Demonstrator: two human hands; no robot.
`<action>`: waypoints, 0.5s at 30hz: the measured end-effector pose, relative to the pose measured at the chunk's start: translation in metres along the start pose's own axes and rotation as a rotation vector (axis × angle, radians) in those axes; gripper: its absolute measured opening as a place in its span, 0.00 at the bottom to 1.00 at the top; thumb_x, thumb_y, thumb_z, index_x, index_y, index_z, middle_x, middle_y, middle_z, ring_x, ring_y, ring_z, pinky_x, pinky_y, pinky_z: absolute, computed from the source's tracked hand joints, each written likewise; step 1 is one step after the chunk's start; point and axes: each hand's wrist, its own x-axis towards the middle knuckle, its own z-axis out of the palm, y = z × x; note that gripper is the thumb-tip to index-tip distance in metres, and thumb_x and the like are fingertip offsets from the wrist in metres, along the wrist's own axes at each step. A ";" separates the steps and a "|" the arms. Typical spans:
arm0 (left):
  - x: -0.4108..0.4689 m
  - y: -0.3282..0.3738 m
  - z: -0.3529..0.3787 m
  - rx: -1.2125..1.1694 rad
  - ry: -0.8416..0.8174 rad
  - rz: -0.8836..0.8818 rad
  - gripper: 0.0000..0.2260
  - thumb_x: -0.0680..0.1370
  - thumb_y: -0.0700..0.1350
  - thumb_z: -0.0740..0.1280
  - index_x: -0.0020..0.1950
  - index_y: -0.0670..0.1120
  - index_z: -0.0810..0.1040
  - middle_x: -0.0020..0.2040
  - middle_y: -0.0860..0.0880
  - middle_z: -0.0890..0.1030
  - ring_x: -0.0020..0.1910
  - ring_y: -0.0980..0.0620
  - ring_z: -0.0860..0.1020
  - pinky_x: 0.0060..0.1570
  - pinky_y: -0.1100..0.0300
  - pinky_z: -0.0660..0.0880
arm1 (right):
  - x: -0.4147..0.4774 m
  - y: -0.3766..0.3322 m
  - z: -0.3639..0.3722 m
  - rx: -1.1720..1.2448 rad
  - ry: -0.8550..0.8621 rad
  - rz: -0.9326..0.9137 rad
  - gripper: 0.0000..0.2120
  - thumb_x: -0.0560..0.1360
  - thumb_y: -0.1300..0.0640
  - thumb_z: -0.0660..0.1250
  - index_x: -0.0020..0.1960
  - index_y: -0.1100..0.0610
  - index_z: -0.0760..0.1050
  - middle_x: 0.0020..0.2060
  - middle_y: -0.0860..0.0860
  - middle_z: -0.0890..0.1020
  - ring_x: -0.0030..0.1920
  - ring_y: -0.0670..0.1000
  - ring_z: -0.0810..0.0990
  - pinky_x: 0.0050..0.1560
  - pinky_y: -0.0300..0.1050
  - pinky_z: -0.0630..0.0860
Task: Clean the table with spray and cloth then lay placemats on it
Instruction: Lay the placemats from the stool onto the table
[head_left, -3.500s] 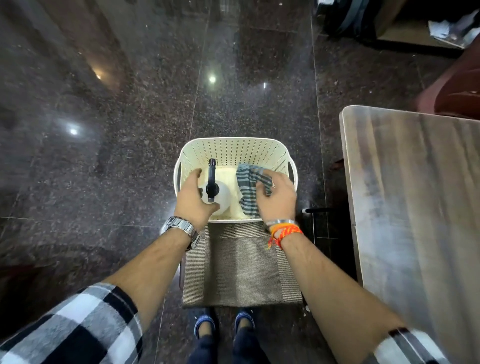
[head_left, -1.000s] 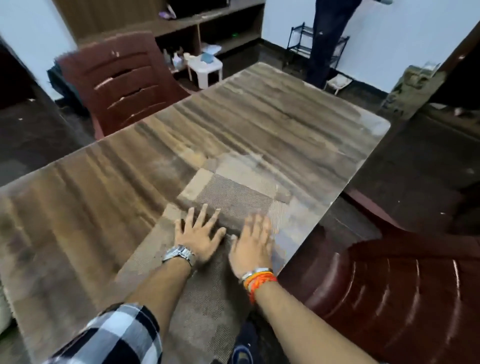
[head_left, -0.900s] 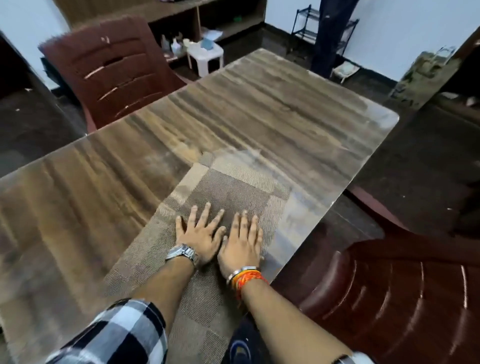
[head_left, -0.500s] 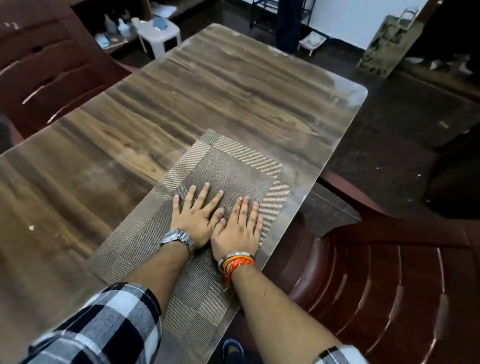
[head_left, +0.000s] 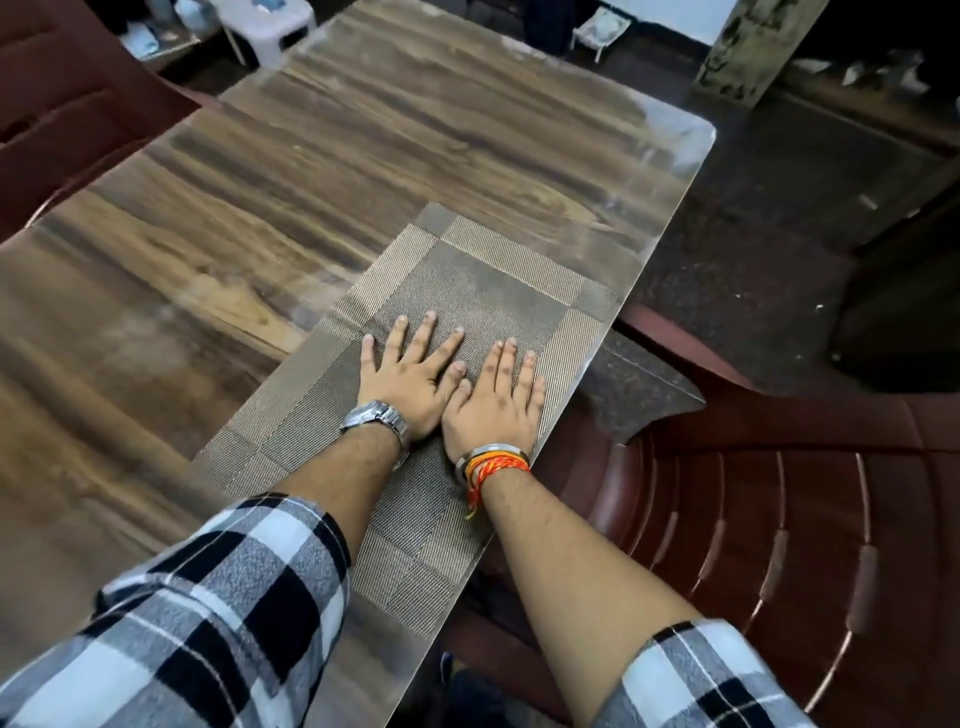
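The left hand (head_left: 410, 382) and right hand (head_left: 493, 408) (both flat) press the placemat (head_left: 493, 288).

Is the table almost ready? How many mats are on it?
One placemat lies on the table, along the edge by the red chair. The left hand and right hand press flat on it. The rest of the tabletop is bare wood, so more mats seem left to lay. Nothing for wiping is in view, so that part looks over.

I see a maroon plastic chair (head_left: 779, 519), speckled floor (head_left: 753, 249) just beyond it, a second chair (head_left: 78, 104) well left of it, a white stool (head_left: 270, 23) farther still.
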 end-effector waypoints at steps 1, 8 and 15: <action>0.000 0.000 0.000 0.001 0.003 -0.001 0.26 0.83 0.65 0.47 0.81 0.67 0.46 0.84 0.56 0.43 0.83 0.48 0.41 0.78 0.38 0.37 | 0.001 0.000 0.001 0.002 0.001 0.002 0.31 0.77 0.48 0.51 0.78 0.57 0.50 0.78 0.51 0.51 0.77 0.53 0.44 0.76 0.54 0.40; 0.011 0.006 -0.004 0.014 -0.024 0.022 0.26 0.83 0.65 0.47 0.82 0.67 0.45 0.84 0.56 0.41 0.83 0.47 0.40 0.78 0.37 0.36 | 0.011 0.002 0.003 -0.008 0.009 0.034 0.31 0.77 0.48 0.50 0.78 0.56 0.49 0.78 0.51 0.50 0.77 0.53 0.43 0.75 0.53 0.39; 0.012 0.003 -0.006 -0.010 -0.019 0.057 0.27 0.84 0.63 0.48 0.83 0.64 0.46 0.85 0.54 0.42 0.83 0.47 0.40 0.77 0.39 0.36 | 0.014 0.005 0.002 -0.023 0.020 0.033 0.31 0.78 0.47 0.49 0.78 0.56 0.49 0.78 0.50 0.51 0.77 0.53 0.44 0.75 0.53 0.40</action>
